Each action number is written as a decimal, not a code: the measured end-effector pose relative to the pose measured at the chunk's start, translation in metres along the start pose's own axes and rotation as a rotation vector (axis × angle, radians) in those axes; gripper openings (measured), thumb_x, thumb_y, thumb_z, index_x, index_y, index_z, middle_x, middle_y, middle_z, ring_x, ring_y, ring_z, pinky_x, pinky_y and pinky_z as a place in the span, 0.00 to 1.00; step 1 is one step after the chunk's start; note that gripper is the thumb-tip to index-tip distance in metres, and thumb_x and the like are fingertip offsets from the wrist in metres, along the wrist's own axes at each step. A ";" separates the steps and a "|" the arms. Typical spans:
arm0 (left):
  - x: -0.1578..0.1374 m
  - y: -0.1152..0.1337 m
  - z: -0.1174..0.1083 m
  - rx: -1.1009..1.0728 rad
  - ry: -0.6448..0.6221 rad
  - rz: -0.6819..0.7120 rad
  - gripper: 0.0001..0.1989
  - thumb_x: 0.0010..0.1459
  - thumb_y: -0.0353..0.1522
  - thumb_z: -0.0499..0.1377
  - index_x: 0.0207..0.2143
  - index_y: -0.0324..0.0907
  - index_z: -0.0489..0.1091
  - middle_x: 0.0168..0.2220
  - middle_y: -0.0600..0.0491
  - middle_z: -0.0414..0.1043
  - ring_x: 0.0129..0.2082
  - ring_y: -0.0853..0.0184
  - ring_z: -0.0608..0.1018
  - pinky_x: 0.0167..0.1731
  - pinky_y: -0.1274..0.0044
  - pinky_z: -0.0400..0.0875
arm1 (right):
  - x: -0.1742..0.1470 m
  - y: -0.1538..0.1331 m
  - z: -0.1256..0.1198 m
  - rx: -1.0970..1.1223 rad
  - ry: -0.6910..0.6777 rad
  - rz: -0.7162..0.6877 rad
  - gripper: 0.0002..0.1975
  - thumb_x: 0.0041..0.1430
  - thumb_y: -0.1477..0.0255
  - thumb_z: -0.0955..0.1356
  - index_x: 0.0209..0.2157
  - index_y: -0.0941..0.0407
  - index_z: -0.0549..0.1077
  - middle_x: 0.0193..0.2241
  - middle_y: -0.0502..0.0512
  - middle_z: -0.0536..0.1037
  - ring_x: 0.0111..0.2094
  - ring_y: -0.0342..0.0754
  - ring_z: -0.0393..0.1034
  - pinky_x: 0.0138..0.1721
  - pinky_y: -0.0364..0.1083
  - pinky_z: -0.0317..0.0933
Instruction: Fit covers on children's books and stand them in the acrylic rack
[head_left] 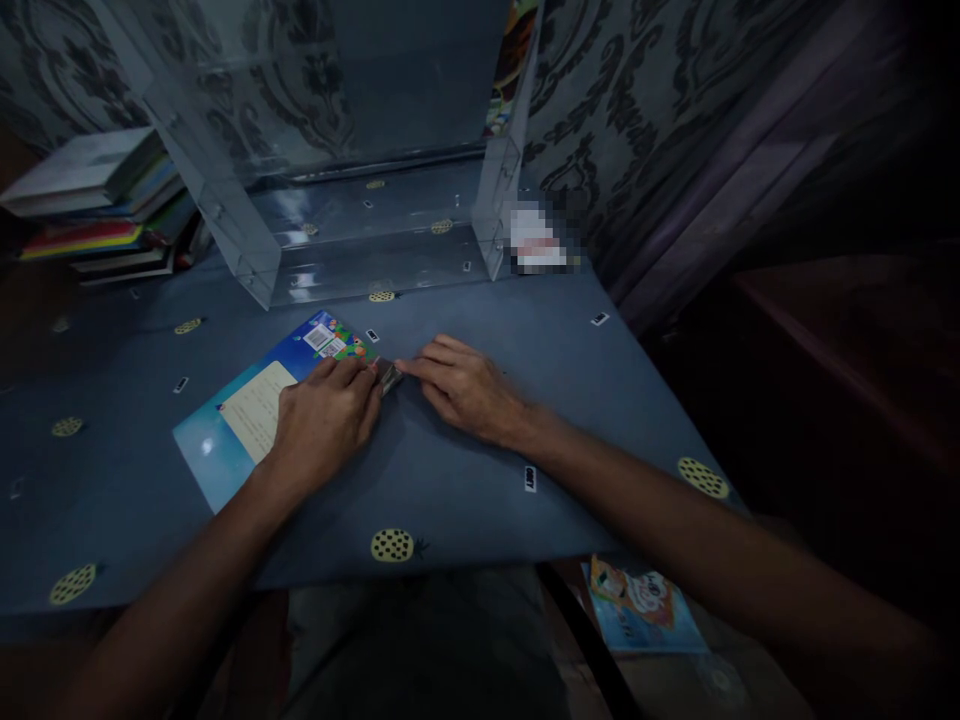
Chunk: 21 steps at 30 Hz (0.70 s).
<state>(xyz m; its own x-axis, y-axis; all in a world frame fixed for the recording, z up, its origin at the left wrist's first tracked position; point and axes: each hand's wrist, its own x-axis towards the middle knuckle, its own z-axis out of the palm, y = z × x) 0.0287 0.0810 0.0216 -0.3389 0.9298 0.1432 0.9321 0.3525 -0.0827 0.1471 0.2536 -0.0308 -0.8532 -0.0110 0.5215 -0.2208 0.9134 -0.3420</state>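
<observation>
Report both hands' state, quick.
Left hand: over the blue booklet, fingers bent; can't tell whether it grips anything.
Right hand: open, index finger extended to a small shiny piece, not grasping it.

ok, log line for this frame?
left hand: over glossy blue booklet | right hand: fingertip at small shiny piece | clear plastic rack: beyond hands

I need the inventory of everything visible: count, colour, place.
Booklet: 1, blue, centre left
Glossy piece: 1, greyish, near booklet
Pineapple tablecloth: 1, blue, beneath booklet
Rack: 1, transparent, upper centre
Book stack: 1, multicoloured, back left
Pixelated item: 1, whitish, beside rack
Printed sheet: 1, multicoloured, rack's right
Patterned backdrop: 1, grey, behind rack
Curtain: 1, purplish, right
Printed item: 1, blue, lower right
Left hand: 1, bare, on booklet
Right hand: 1, bare, by glossy piece
</observation>
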 end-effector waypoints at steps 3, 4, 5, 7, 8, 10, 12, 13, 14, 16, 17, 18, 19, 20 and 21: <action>0.000 0.000 -0.001 0.008 -0.009 -0.007 0.16 0.70 0.35 0.51 0.47 0.42 0.78 0.48 0.46 0.80 0.46 0.57 0.80 0.32 0.72 0.72 | 0.000 0.000 0.000 -0.007 0.007 -0.007 0.17 0.67 0.80 0.61 0.51 0.59 0.77 0.35 0.58 0.74 0.39 0.52 0.65 0.41 0.50 0.66; 0.000 0.000 -0.001 0.013 -0.010 -0.004 0.16 0.70 0.35 0.50 0.48 0.42 0.78 0.48 0.46 0.80 0.45 0.57 0.80 0.32 0.72 0.72 | 0.000 0.000 0.001 -0.012 0.004 -0.004 0.17 0.66 0.80 0.61 0.51 0.60 0.77 0.35 0.59 0.75 0.39 0.52 0.66 0.41 0.50 0.67; 0.000 0.000 -0.001 0.018 -0.009 0.002 0.17 0.71 0.35 0.50 0.47 0.42 0.78 0.48 0.46 0.80 0.45 0.57 0.80 0.33 0.72 0.72 | -0.001 0.000 0.001 -0.019 -0.001 0.002 0.17 0.66 0.81 0.61 0.51 0.60 0.77 0.35 0.59 0.75 0.39 0.52 0.66 0.41 0.51 0.67; 0.000 0.000 -0.001 0.024 -0.001 0.016 0.18 0.71 0.34 0.49 0.47 0.41 0.78 0.48 0.47 0.80 0.46 0.57 0.80 0.34 0.71 0.72 | -0.001 0.000 0.002 -0.034 -0.012 0.015 0.17 0.65 0.81 0.61 0.50 0.59 0.77 0.35 0.59 0.76 0.39 0.52 0.66 0.42 0.51 0.67; 0.000 0.000 -0.001 0.027 0.003 0.018 0.18 0.71 0.34 0.48 0.47 0.41 0.78 0.48 0.47 0.80 0.46 0.57 0.80 0.34 0.71 0.72 | -0.001 0.000 0.002 -0.041 -0.020 0.019 0.17 0.66 0.81 0.61 0.49 0.59 0.78 0.35 0.59 0.76 0.39 0.52 0.66 0.43 0.51 0.67; 0.000 0.000 -0.001 0.030 0.007 0.017 0.18 0.71 0.35 0.48 0.47 0.41 0.78 0.48 0.47 0.80 0.45 0.58 0.80 0.34 0.72 0.72 | 0.000 0.000 0.002 -0.054 -0.043 0.017 0.16 0.66 0.80 0.62 0.47 0.59 0.78 0.35 0.59 0.76 0.39 0.52 0.66 0.42 0.51 0.66; 0.000 0.000 -0.001 0.032 0.005 0.015 0.18 0.71 0.35 0.48 0.47 0.42 0.78 0.48 0.46 0.80 0.45 0.58 0.80 0.33 0.72 0.71 | 0.000 -0.001 0.001 -0.062 -0.075 0.010 0.15 0.66 0.80 0.62 0.45 0.59 0.79 0.35 0.58 0.76 0.39 0.51 0.66 0.42 0.50 0.66; 0.000 0.000 -0.001 0.033 0.005 0.015 0.18 0.71 0.34 0.48 0.47 0.42 0.78 0.47 0.46 0.80 0.45 0.58 0.80 0.33 0.73 0.71 | 0.001 -0.002 0.001 -0.066 -0.092 0.010 0.14 0.66 0.80 0.62 0.44 0.58 0.79 0.35 0.58 0.77 0.39 0.51 0.66 0.42 0.49 0.66; 0.000 0.000 0.000 0.033 0.007 0.016 0.18 0.71 0.34 0.48 0.47 0.41 0.78 0.47 0.46 0.80 0.45 0.58 0.80 0.33 0.73 0.71 | 0.001 -0.002 0.000 -0.067 -0.105 0.013 0.14 0.66 0.80 0.63 0.43 0.58 0.80 0.36 0.58 0.77 0.40 0.51 0.66 0.42 0.49 0.66; 0.000 0.000 0.000 0.032 0.013 0.019 0.18 0.71 0.34 0.48 0.46 0.41 0.77 0.46 0.47 0.80 0.45 0.58 0.79 0.33 0.72 0.71 | 0.001 -0.003 0.000 -0.064 -0.116 0.023 0.13 0.66 0.81 0.63 0.41 0.58 0.80 0.36 0.58 0.77 0.40 0.51 0.66 0.42 0.49 0.66; 0.000 0.000 0.000 0.028 0.017 0.017 0.18 0.71 0.34 0.48 0.46 0.41 0.77 0.46 0.47 0.80 0.45 0.58 0.79 0.34 0.72 0.71 | 0.001 -0.003 0.000 -0.058 -0.115 0.027 0.13 0.66 0.81 0.63 0.40 0.59 0.80 0.36 0.58 0.77 0.40 0.51 0.66 0.42 0.49 0.66; 0.000 0.000 0.000 0.024 0.019 0.016 0.18 0.71 0.34 0.48 0.46 0.41 0.77 0.46 0.46 0.80 0.45 0.58 0.80 0.34 0.72 0.71 | 0.001 -0.003 0.000 -0.050 -0.109 0.030 0.13 0.65 0.81 0.63 0.40 0.59 0.80 0.36 0.59 0.77 0.40 0.51 0.66 0.42 0.49 0.66; 0.000 0.000 0.000 0.019 0.019 0.016 0.18 0.71 0.34 0.48 0.46 0.41 0.77 0.46 0.46 0.80 0.45 0.58 0.80 0.34 0.72 0.71 | 0.001 -0.003 0.000 -0.040 -0.094 0.027 0.13 0.65 0.82 0.63 0.40 0.59 0.80 0.36 0.59 0.77 0.40 0.52 0.66 0.42 0.50 0.66; 0.000 0.000 0.000 0.016 0.018 0.016 0.18 0.71 0.34 0.48 0.46 0.41 0.77 0.46 0.46 0.80 0.45 0.58 0.80 0.34 0.72 0.72 | 0.001 -0.003 0.000 -0.030 -0.073 0.024 0.14 0.65 0.82 0.63 0.40 0.59 0.80 0.36 0.59 0.77 0.40 0.52 0.66 0.42 0.50 0.67; 0.000 0.000 0.000 0.016 0.017 0.017 0.18 0.71 0.34 0.48 0.46 0.41 0.77 0.46 0.46 0.80 0.44 0.58 0.79 0.34 0.72 0.72 | 0.001 -0.003 0.000 -0.021 -0.047 0.023 0.14 0.64 0.83 0.62 0.41 0.59 0.80 0.36 0.59 0.77 0.40 0.52 0.66 0.43 0.51 0.67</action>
<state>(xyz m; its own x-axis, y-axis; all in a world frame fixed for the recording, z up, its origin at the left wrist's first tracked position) 0.0289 0.0809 0.0220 -0.3207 0.9338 0.1585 0.9356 0.3384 -0.1008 0.1465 0.2511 -0.0295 -0.8792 -0.0090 0.4763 -0.1915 0.9221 -0.3362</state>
